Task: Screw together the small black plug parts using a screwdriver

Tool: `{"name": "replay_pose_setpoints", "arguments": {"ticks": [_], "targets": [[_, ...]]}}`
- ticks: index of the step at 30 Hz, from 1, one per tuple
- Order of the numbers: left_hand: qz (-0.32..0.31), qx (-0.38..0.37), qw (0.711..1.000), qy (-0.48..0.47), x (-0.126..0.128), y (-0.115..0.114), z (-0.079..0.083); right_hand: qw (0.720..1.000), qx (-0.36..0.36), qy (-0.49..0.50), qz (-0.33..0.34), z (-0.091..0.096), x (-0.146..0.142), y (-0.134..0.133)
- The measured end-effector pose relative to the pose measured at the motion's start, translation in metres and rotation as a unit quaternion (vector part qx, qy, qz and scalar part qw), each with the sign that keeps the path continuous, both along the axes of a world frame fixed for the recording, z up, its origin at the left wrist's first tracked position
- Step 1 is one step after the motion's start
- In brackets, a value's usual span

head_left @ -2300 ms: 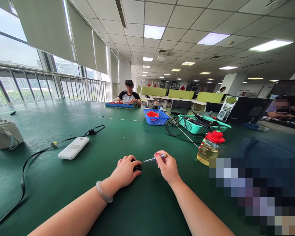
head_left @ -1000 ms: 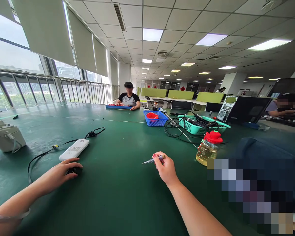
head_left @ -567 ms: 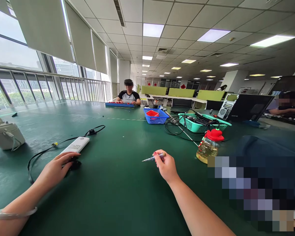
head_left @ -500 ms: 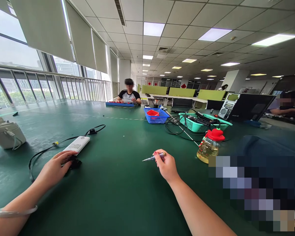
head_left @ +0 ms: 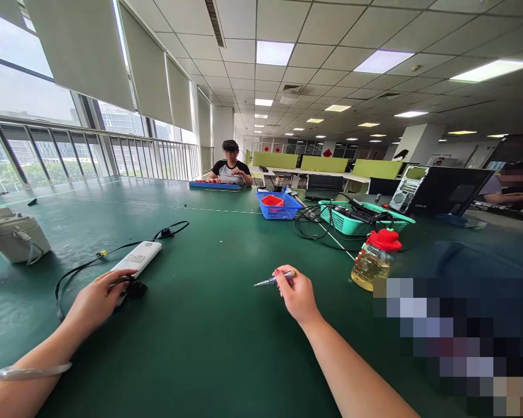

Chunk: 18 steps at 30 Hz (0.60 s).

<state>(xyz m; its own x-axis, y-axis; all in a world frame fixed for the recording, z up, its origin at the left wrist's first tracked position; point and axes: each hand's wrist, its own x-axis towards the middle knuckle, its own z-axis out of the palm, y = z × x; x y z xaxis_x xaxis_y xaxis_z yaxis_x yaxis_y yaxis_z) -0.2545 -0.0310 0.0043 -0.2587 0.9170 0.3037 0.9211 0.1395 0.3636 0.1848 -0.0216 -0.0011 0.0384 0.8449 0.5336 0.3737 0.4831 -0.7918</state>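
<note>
My right hand (head_left: 300, 293) is closed around a small screwdriver (head_left: 270, 281) with a clear handle, its slim metal tip pointing left above the green table (head_left: 218, 342). On the left, my left hand (head_left: 96, 299) has its fingers and thumb closed on a lumpy black object (head_left: 136, 287), perhaps a plug or bundled cord; its exact kind is unclear. Just beyond those fingers lies a white power strip (head_left: 143, 253), its near end partly hidden by my hand. A black cord (head_left: 79, 268) with a yellow tag curves along the strip's left side.
A glass bottle with a red lid (head_left: 372, 267) stands right of my right hand. Behind it are a teal basket of cables (head_left: 344, 223) and a blue basket (head_left: 279, 210). A beige bag (head_left: 17, 237) is at left. A person (head_left: 230, 168) sits at the far edge.
The whole view has shifted slightly to the right. Both hands keep their holds, and the thumb and fingers of my left hand have moved very little.
</note>
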Motion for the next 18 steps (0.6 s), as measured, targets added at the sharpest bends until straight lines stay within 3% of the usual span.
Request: {"name": "replay_pose_setpoints", "arguments": {"ticks": [12, 18], "targets": [[0.016, -0.029, 0.999, -0.002, 0.012, -0.008, 0.012, 1.000, -0.010, 0.005, 0.005, -0.001, 0.000, -0.001], [0.004, -0.028, 0.999, 0.013, 0.010, -0.006, 0.010, 1.000, -0.018, 0.003, 0.004, -0.003, 0.001, 0.000]]}}
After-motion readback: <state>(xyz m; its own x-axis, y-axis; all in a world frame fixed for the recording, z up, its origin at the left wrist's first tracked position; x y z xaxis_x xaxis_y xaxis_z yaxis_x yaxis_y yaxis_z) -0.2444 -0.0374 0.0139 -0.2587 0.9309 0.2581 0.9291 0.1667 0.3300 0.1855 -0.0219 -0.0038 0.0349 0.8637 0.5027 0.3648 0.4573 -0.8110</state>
